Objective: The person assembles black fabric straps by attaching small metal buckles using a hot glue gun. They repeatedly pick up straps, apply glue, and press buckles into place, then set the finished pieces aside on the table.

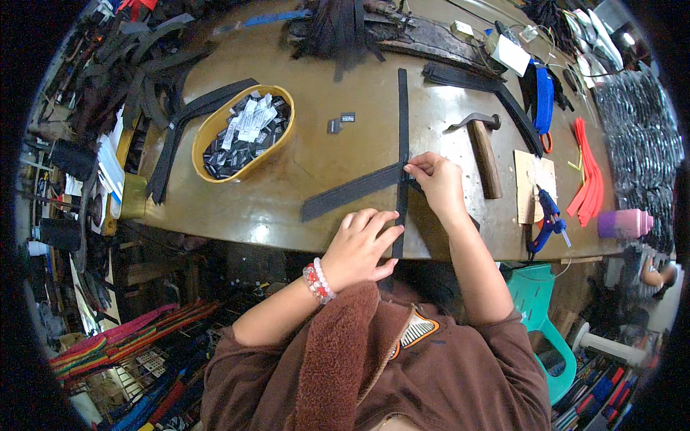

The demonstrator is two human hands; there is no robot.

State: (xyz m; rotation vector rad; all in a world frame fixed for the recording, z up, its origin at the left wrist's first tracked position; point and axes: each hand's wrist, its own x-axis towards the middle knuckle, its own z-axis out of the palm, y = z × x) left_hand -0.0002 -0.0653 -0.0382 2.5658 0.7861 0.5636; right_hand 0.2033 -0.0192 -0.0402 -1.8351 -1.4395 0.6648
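A narrow black webbing strap (pixel 402 115) runs lengthwise across the brown table in front of me. A wider dark grey strap (pixel 351 191) lies slantwise and meets it. At this crossing my right hand (pixel 437 185) is closed, thumb and fingertips pinching the strap's edge; whether a smaller piece is in the pinch is hidden. My left hand (pixel 361 246) is open, fingers spread, its fingertips beside the narrow strap near the table's front edge. Two small black labels (pixel 341 123) lie farther off. A yellow oval tub (pixel 199 159) on the left holds black and white labels.
Right of my hands lies a hammer (pixel 486 158) with a wooden handle. Beyond it are a cardboard piece (pixel 526 188), a blue-wrapped tool (pixel 549 215) and red straps (pixel 589 176). Dark straps (pixel 188 113) lie behind the tub. A green plastic chair (pixel 533 294) stands below the table's right side.
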